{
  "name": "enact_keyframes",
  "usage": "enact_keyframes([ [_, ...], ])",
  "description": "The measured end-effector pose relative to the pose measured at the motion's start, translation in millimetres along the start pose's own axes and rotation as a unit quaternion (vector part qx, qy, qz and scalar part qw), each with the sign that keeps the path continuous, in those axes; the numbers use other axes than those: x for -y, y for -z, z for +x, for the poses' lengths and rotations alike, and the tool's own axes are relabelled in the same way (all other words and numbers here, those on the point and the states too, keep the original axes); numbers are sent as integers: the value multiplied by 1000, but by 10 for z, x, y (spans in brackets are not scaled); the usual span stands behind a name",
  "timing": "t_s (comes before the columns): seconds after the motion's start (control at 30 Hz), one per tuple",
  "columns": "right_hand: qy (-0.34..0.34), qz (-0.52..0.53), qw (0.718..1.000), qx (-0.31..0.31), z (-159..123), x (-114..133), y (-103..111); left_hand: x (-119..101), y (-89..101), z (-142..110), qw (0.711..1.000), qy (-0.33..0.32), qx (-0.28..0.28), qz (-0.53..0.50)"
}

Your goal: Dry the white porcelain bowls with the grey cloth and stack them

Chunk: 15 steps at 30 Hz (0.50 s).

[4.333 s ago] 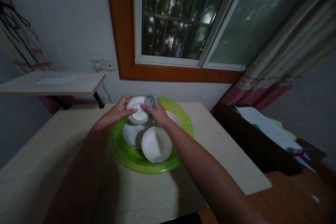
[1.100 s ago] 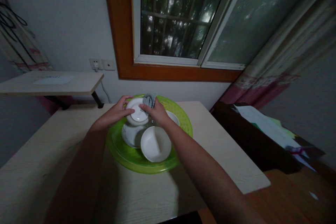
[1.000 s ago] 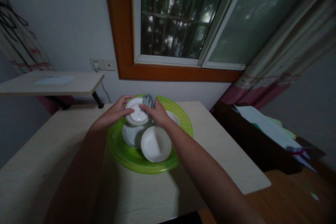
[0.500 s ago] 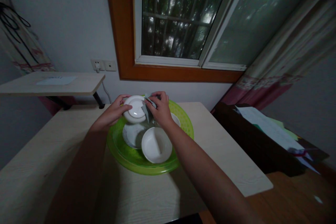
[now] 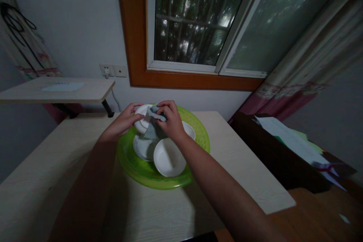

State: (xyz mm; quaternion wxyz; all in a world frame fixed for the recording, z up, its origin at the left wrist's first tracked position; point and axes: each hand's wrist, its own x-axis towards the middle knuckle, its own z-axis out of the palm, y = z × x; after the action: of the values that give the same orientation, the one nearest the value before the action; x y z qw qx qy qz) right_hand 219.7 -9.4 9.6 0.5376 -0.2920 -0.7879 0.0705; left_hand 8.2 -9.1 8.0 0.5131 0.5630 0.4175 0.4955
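Note:
My left hand (image 5: 124,121) grips a small white dish (image 5: 140,118) by its rim and holds it tilted above the green basin (image 5: 198,136). My right hand (image 5: 170,120) is closed on a grey cloth (image 5: 151,121), which hangs down over the face of the dish. Inside the basin lie a white bowl (image 5: 169,157) at the front, a flat white plate (image 5: 141,147) under the held dish, and another white bowl (image 5: 189,130) partly hidden behind my right wrist.
The basin sits on a pale wooden table (image 5: 51,166) below a window. A smaller side table (image 5: 56,90) with a paper on it stands at the left. A dark low cabinet (image 5: 269,147) with papers stands to the right.
My right hand has lifted and shifted left, bringing the cloth from the dish's right edge over its face. The left hand keeps the dish in about the same place.

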Motion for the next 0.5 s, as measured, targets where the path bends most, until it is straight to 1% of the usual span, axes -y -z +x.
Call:
enact_keyframes([
  [0.07,2,-12,1000,19,1,17,11,-10,-4,-10,1000,-1,-1,-4],
  [0.17,-28,-73,997,28,14,15,27,-13,-4,-11,1000,-4,-3,-14],
  [0.27,-34,-110,991,70,20,-8,28,-12,0,4,1000,-1,-16,-25],
  [0.37,-18,-107,987,117,11,2,31,-19,-1,17,999,5,-41,-34],
  [0.5,-2,-92,985,143,-2,89,75,-42,-12,6,997,5,-64,-44],
])
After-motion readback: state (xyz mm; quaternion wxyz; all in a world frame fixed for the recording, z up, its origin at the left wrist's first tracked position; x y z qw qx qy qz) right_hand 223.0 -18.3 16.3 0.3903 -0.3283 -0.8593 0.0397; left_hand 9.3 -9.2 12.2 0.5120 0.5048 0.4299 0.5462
